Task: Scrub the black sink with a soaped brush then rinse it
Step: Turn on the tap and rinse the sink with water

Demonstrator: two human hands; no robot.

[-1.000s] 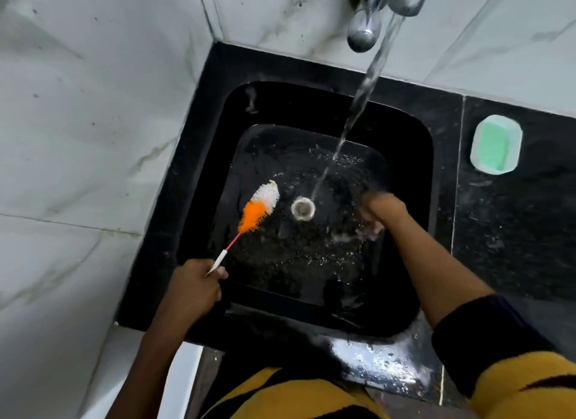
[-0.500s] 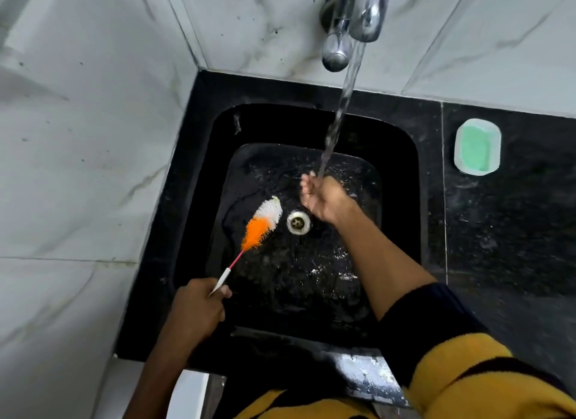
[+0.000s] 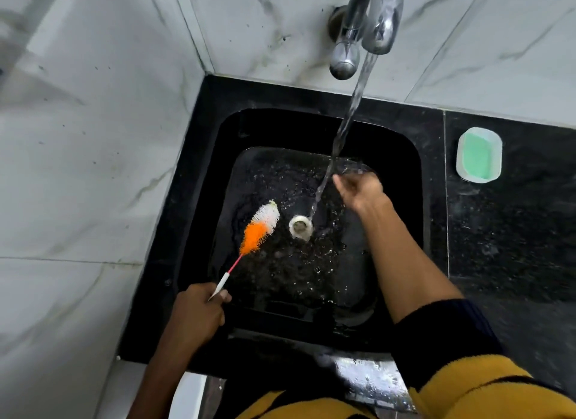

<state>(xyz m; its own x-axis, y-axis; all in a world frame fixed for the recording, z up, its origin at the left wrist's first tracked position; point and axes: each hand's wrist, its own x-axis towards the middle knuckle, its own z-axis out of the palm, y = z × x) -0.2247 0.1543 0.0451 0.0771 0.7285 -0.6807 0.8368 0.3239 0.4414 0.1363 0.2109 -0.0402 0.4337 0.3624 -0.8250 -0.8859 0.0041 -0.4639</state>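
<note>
While tap (image 3: 374, 19) runs, left hand (image 3: 194, 317) grips brush (image 3: 260, 228) by handle end, bristles parked on sink (image 3: 396, 175) floor beside drain (image 3: 300, 228), out of stream. Right hand (image 3: 358, 189), fingers loosely curled, empty, beside stream, likely to splash rinse water.

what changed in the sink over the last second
The right hand rose from the sink floor right of the drain, went under the water stream and now sits just right of it. The left hand kept gripping the brush left of the drain. The tap kept running.
</note>
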